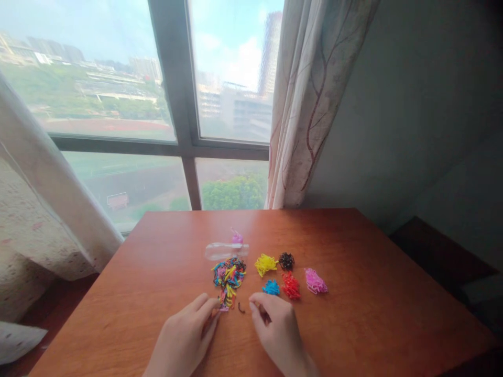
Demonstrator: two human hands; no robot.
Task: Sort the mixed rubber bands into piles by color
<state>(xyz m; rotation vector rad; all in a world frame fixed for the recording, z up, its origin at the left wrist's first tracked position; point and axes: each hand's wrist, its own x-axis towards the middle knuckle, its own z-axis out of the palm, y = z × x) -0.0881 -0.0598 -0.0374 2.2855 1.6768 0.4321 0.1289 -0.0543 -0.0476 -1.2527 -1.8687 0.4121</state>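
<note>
A mixed pile of small colourful rubber bands (229, 274) lies on the wooden table, with a narrower tail toward me. At that tail, my left hand (188, 327) has its thumb and index fingertips close together, beside a pink band (223, 309); whether they grip it is unclear. My right hand (278, 322) is closed in a pinch just in front of the blue pile (271, 287), and anything between its fingertips is too small to make out. One dark band (241, 308) rests between my hands. Sorted piles lie to the right: yellow (266, 265), black (286, 261), red (291, 286) and pink (316, 281).
Behind the mixed pile, a clear plastic bottle (226, 252) lies on its side, with a pinkish-purple object (237, 237) beyond it. The brown table (129, 293) reaches back to the window (184, 149). Curtains (310, 99) hang on both sides.
</note>
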